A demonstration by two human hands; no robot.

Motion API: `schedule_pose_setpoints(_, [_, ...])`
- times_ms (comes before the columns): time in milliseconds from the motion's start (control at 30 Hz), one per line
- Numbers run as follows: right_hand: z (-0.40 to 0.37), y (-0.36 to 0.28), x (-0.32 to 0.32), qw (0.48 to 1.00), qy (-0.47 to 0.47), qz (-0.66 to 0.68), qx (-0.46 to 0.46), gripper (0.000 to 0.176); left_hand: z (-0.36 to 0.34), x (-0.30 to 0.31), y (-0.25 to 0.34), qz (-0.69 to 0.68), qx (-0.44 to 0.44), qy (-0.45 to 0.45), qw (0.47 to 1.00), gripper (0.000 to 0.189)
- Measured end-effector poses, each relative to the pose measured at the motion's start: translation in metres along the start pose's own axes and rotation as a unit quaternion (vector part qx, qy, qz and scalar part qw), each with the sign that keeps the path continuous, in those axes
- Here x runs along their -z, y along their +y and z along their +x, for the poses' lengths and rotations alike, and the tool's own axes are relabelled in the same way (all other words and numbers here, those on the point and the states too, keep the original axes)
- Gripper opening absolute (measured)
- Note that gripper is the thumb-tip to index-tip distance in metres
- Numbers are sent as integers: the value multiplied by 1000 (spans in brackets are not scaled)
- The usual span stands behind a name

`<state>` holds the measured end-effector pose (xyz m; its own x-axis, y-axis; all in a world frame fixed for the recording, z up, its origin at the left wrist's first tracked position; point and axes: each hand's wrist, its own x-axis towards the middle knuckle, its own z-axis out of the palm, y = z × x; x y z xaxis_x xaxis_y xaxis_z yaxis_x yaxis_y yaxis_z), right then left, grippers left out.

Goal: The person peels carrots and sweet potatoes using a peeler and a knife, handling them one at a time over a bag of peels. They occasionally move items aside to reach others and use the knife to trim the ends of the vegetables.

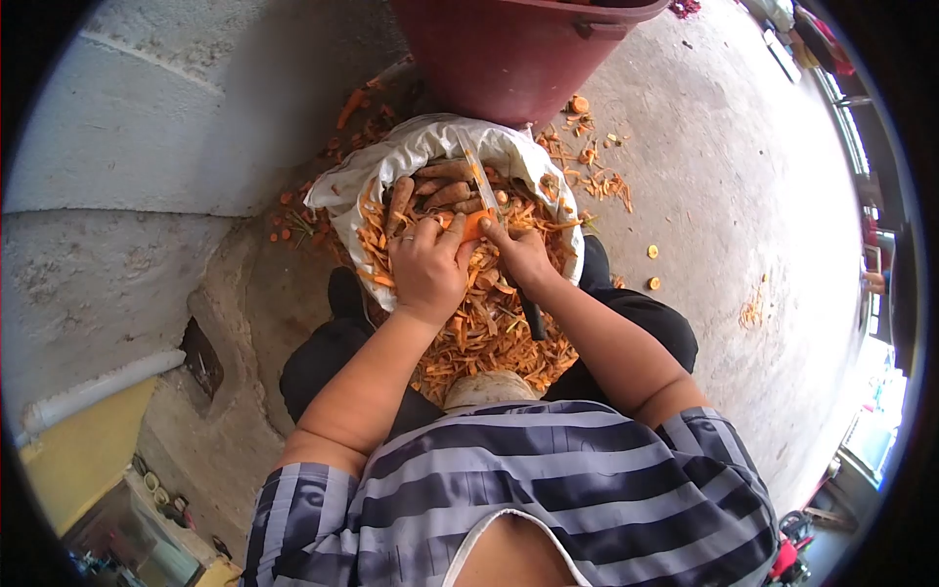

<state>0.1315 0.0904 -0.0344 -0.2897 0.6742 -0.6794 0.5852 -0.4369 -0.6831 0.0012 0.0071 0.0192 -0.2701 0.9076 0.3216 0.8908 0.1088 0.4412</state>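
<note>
My left hand [428, 266] grips an orange carrot [473, 225] over a white sack [411, 149]. In my right hand [520, 256] is a knife [481, 183], its thin blade pointing away from me across the carrot. The sack holds several unpeeled brownish carrots [435, 191] at its far side. Orange peelings [484, 328] lie heaped in the sack below my hands and on my lap.
A dark red tub [509, 49] stands just beyond the sack. Carrot scraps [597, 166] are scattered on the concrete floor to the right and left of it. A concrete step [127, 147] rises on the left, with a white pipe [93, 391] below it.
</note>
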Motion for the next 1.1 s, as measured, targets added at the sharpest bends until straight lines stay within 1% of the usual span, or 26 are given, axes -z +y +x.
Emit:
schedule_pose_setpoints(33, [2,3,-2,1000,1,19,-5,68,0,-3,0,0,-2,7,1000,29])
schedule_pose_setpoints(67, [2,6,-5,999,15,27,23,67,0,-4,0,-1,-3,15,1000,28])
schedule_pose_setpoints(133, [-1,8,-13,995,42,44,81,67,-5,-3,7,38,23,-73,996,28])
schedule_pose_setpoints(167, [-1,10,-16,988,43,31,142,64,-7,-3,11,56,36,-116,991,27])
schedule_pose_setpoints(200, [-6,8,-11,995,-2,82,63,62,-10,-5,12,13,61,-122,991,28])
schedule_pose_setpoints(233, [-14,0,-4,989,-46,136,-16,60,-11,-7,10,-29,83,-128,988,29])
schedule_pose_setpoints(267, [-18,-10,3,974,-89,189,-89,58,-9,-8,7,-69,101,-130,984,29])
schedule_pose_setpoints(300, [-23,-16,4,966,-90,204,-133,54,-10,-9,2,-91,122,-174,973,31])
schedule_pose_setpoints(367, [-26,-12,11,945,-118,260,-162,55,-11,-12,-10,-136,160,-263,942,34])
schedule_pose_setpoints(400, [-28,-11,13,932,-133,287,-177,55,-8,-8,-15,-122,154,-328,924,37])
schedule_pose_setpoints(467, [-31,-10,16,936,-138,286,-150,54,-1,0,-25,-90,146,-455,874,42])
schedule_pose_setpoints(500, [-32,-9,19,935,-146,289,-146,54,7,6,-26,-161,171,-440,867,40])
schedule_pose_setpoints(533, [-33,-7,20,933,-154,293,-142,53,17,3,-31,-219,170,-396,875,35])
schedule_pose_setpoints(600, [-29,-4,23,935,-132,299,-137,50,81,62,9,-272,171,-338,884,32])
schedule_pose_setpoints(633, [-27,-3,25,937,-121,299,-136,49,105,72,13,-371,158,-234,885,33])
schedule_pose_setpoints(667, [-26,-2,26,939,-108,299,-133,47,128,83,19,-480,93,-112,865,34])
schedule_pose_setpoints(733, [-27,-5,29,943,-75,298,-127,46,163,125,50,-519,45,9,854,31])
schedule_pose_setpoints(767, [-28,-6,30,945,-58,297,-125,45,169,136,59,-534,60,4,844,37])
schedule_pose_setpoints(833, [-1,22,27,971,-53,212,-96,45,175,148,70,-563,90,-5,821,49])
schedule_pose_setpoints(867, [9,32,25,981,-51,169,-82,46,172,139,63,-533,90,-48,840,40])
schedule_pose_setpoints(900, [11,31,26,996,-64,33,-57,46,167,118,48,-500,88,-90,857,33])
schedule_pose_setpoints(933, [12,30,27,991,-75,-105,-33,47,159,96,30,-468,88,-132,870,27])
schedule_pose_setpoints(967, [12,28,28,967,-86,-241,-8,49,150,73,11,-452,135,-161,867,25])
schedule_pose_setpoints(1000, [8,27,26,946,-87,-312,14,51,137,48,-12,-437,182,-191,860,24])
schedule_pose_setpoints(1067, [0,21,19,888,-88,-447,58,53,112,1,-64,-350,279,-242,861,21])
schedule_pose_setpoints(1100, [-2,23,15,882,-68,-456,94,52,98,-21,-91,-339,326,-275,838,23])
